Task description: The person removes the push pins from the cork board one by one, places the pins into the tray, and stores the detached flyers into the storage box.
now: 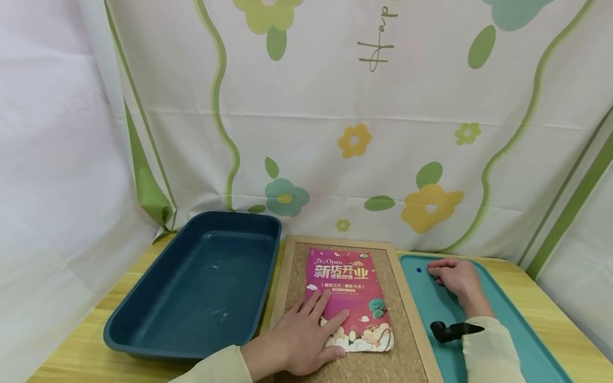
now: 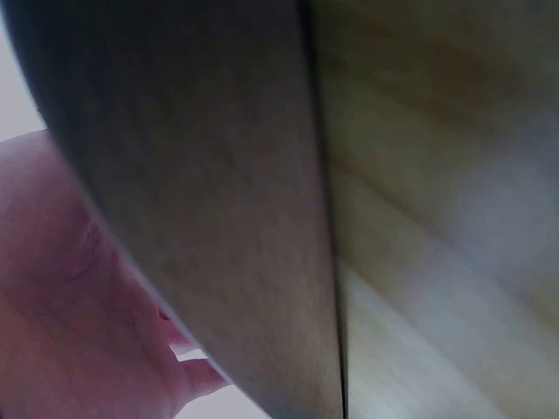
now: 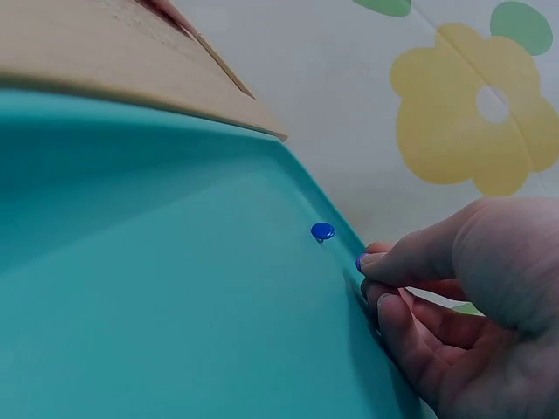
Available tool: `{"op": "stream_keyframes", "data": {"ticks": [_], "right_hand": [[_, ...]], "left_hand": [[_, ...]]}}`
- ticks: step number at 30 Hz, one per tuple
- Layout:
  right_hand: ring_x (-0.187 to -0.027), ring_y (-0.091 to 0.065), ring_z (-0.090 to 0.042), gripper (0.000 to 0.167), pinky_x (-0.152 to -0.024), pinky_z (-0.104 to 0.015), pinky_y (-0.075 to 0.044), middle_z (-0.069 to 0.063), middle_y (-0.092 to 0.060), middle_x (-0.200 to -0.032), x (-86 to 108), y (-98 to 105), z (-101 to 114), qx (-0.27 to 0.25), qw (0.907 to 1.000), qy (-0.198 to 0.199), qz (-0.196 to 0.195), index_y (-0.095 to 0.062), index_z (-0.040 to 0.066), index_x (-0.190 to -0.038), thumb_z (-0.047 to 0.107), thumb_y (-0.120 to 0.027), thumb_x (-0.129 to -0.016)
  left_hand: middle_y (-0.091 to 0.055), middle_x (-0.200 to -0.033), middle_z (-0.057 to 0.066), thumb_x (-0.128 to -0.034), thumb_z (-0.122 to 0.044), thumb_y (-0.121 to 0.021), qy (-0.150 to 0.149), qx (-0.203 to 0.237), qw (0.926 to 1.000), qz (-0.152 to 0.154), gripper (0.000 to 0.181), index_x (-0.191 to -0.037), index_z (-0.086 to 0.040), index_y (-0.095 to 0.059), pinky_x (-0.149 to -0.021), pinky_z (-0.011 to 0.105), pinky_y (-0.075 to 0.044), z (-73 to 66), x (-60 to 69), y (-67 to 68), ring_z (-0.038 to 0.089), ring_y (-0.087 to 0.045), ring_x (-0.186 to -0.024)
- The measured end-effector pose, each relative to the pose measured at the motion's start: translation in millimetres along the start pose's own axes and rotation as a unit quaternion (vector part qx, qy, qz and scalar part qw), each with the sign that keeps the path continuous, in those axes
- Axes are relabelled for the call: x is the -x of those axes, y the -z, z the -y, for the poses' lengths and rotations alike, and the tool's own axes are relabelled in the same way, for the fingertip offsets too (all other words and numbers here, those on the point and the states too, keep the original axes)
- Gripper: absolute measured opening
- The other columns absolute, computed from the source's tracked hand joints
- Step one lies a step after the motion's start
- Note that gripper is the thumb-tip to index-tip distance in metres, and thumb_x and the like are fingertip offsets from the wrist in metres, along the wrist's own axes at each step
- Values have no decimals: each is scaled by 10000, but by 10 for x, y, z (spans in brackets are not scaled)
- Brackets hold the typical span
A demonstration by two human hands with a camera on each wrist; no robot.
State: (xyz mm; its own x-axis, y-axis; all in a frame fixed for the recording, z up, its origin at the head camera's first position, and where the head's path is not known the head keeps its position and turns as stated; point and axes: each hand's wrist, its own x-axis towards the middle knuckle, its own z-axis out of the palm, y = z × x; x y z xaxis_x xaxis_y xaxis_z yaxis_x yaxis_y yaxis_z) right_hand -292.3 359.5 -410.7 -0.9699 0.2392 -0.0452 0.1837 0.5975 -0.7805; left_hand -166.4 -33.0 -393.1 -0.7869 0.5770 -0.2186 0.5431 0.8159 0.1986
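Observation:
A pink and purple poster [image 1: 348,298] with printed characters lies on a wood-framed cork board [image 1: 407,319]. My left hand [image 1: 304,338] rests on the poster's lower left with its fingers spread. At the far end of a turquoise tray [image 1: 433,308], my right hand [image 1: 457,282] has its thumb and fingers together. In the right wrist view, this hand [image 3: 472,305] pinches a small purple-blue pin [image 3: 361,262], mostly hidden by the fingertips. One blue pushpin [image 3: 322,231] lies in the tray beside the fingers. The left wrist view shows my left palm [image 2: 79,288] behind a wooden edge.
A deep dark blue bin [image 1: 191,287] stands left of the board on the wood-grain table [image 1: 76,351]. Behind them hangs a white cloth [image 1: 297,85] with flowers. A black strap-like camera mount [image 1: 452,331] sits at the right wrist, over the tray.

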Motion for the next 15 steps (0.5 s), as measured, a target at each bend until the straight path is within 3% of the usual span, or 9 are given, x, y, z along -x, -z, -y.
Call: {"op": "stream_keyframes", "data": {"ticks": [15], "right_hand": [[-721, -648, -41, 270, -647, -255, -538, 95, -767, -876, 23, -20, 42, 119, 9999, -2, -71, -798, -11, -1174, 170, -694, -1003]], "left_hand": [[-165, -1799, 9, -1016, -708, -462, -2, 8, 10000, -35, 712, -1661, -487, -259, -1309, 582, -281, 3, 17, 15, 307, -158, -1671]]}}
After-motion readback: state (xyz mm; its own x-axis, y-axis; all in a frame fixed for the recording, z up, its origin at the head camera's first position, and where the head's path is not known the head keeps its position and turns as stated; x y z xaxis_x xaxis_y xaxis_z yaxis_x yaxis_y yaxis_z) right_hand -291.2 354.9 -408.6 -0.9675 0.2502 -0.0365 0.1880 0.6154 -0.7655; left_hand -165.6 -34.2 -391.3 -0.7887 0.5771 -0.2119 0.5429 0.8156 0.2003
